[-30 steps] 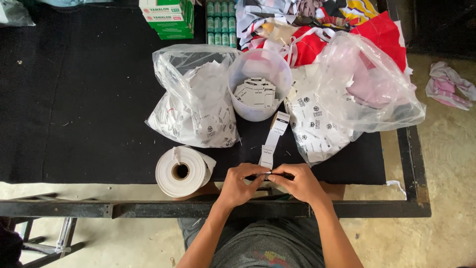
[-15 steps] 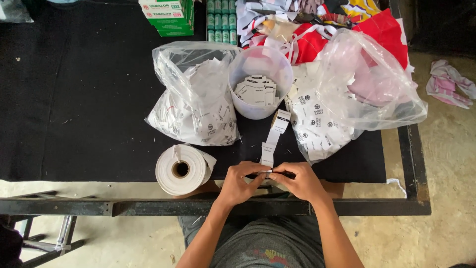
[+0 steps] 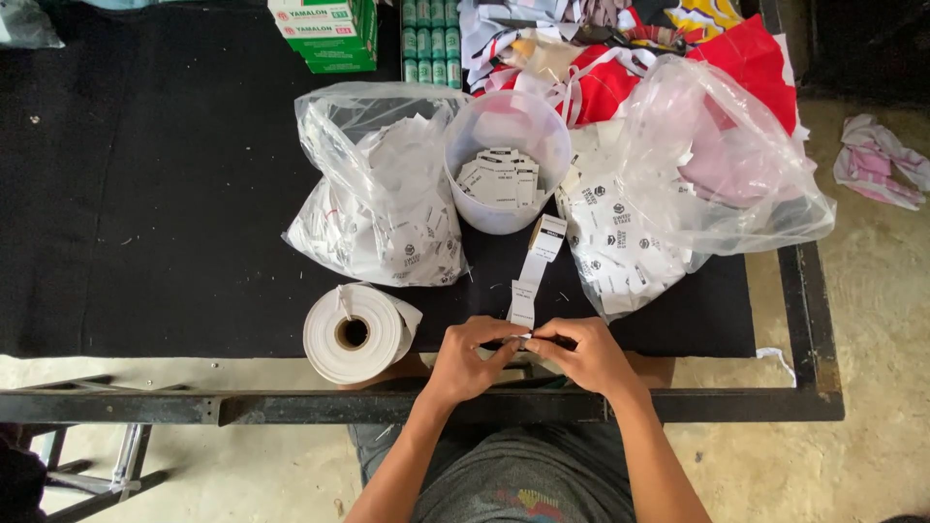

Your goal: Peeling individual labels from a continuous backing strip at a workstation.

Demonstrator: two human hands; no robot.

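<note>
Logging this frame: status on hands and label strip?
Left hand and right hand both pinch the label strip at table edge. Strip runs up toward the tub. Roll left, clear.

Soft, even daylight; sharp, faint shadows.

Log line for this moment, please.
left hand: pinching label strip | right hand: pinching same strip | roll: left of hands | tub: beyond strip
</note>
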